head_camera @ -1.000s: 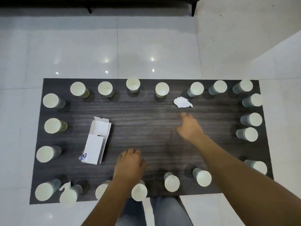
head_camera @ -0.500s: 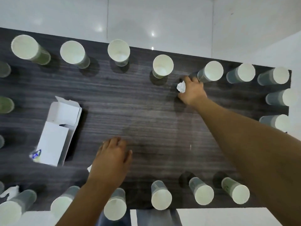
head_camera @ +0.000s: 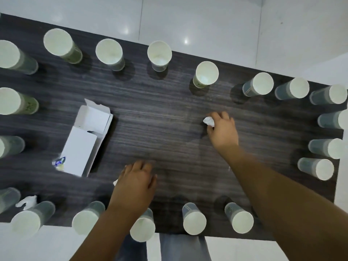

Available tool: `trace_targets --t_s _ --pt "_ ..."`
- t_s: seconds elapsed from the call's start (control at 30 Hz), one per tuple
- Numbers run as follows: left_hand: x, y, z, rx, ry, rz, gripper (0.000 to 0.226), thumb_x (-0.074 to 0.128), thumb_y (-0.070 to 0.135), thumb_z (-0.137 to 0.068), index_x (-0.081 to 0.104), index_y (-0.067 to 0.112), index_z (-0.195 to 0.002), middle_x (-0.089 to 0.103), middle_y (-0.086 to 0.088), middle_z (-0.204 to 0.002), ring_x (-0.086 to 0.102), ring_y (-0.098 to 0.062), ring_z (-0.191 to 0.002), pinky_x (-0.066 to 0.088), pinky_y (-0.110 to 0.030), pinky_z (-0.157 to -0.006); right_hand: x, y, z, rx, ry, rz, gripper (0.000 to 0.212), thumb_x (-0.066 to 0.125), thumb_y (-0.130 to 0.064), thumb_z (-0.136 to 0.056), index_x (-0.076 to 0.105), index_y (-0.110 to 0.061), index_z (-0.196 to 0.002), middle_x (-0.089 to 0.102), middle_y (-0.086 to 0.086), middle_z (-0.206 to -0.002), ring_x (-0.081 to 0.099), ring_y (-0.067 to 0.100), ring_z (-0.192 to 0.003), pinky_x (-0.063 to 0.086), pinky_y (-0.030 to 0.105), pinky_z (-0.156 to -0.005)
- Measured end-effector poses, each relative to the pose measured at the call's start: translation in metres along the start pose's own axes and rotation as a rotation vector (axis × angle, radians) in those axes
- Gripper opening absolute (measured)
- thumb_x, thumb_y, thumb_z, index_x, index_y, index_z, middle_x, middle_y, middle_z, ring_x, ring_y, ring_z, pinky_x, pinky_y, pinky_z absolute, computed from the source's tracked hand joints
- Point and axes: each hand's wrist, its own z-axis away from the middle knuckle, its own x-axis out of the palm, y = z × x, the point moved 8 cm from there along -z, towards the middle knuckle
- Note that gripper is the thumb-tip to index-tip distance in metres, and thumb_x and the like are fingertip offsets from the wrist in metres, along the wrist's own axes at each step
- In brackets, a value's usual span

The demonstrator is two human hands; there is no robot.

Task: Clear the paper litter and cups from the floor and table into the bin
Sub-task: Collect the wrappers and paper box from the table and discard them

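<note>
A dark wood-grain table (head_camera: 169,117) carries upright paper cups (head_camera: 206,75) ringing an opened white carton (head_camera: 85,140), with a crumpled scrap (head_camera: 27,201) near the carton's lower left.

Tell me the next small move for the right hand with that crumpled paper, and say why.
Probably lift it clear and carry it off the table toward the bin, which is out of view. The right hand already pinches the crumpled paper above the dark table, with upright cups ringing the edge, so it should rise first to avoid toppling one.
</note>
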Motion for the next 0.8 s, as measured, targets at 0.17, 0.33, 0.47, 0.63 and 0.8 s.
trace_targets --t_s 0.17,0.33,0.47,0.63,0.8 --pt "-0.001 -0.015 0.017 -0.026 -0.012 0.014 0.034 0.041 0.035 -0.097 0.049 0.023 -0.128 0.049 0.001 -0.133 0.043 -0.018 -0.121 0.037 -0.032 -0.106 0.016 -0.040 0.048 -0.073 -0.026 -0.061 0.032 0.052 -0.015 -0.092 0.055 -0.014 -0.124 0.047 0.011 -0.126 0.047 0.035 -0.109 0.047 0.040 -0.083" --pt "-0.002 -0.033 0.036 -0.059 0.016 0.076 0.040 0.046 0.033 -0.096 0.042 0.024 -0.134 0.048 0.000 -0.134 0.048 -0.020 -0.119 0.038 -0.032 -0.103 0.027 -0.092 0.098 -0.152 -0.026 -0.176 0.033 0.053 -0.015 -0.093 0.056 -0.016 -0.125 0.051 0.008 -0.124 0.056 0.031 -0.103 0.049 0.036 -0.081" --pt "-0.001 -0.038 0.030 -0.054 0.041 0.329 0.068 0.060 0.025 -0.089 0.024 0.025 -0.146 0.041 -0.002 -0.142 0.047 -0.021 -0.123 0.045 -0.036 -0.099 0.041 -0.123 0.131 -0.132 -0.037 -0.306 0.030 0.055 -0.015 -0.091 0.059 -0.018 -0.121 0.056 0.004 -0.120 0.058 0.026 -0.104 0.049 0.035 -0.084" --pt "-0.005 -0.036 0.011 0.008 0.049 0.546 0.083 0.063 0.014 -0.085 0.013 0.021 -0.151 0.031 -0.004 -0.150 0.040 -0.020 -0.132 0.031 -0.021 -0.099 0.053 -0.150 0.159 -0.147 -0.040 -0.387 0.029 0.056 -0.017 -0.091 0.059 -0.023 -0.119 0.057 -0.003 -0.118 0.059 0.018 -0.100 0.045 0.028 -0.079" --pt "-0.012 -0.046 0.018 0.091 0.081 0.634 0.068 0.058 0.005 -0.087 0.030 0.020 -0.147 0.048 -0.003 -0.140 0.051 -0.015 -0.123 0.041 -0.033 -0.106 0.053 -0.166 0.173 -0.164 -0.052 -0.445 0.032 0.060 -0.021 -0.089 0.056 -0.029 -0.120 0.059 -0.008 -0.117 0.060 0.013 -0.098 0.048 0.027 -0.080"
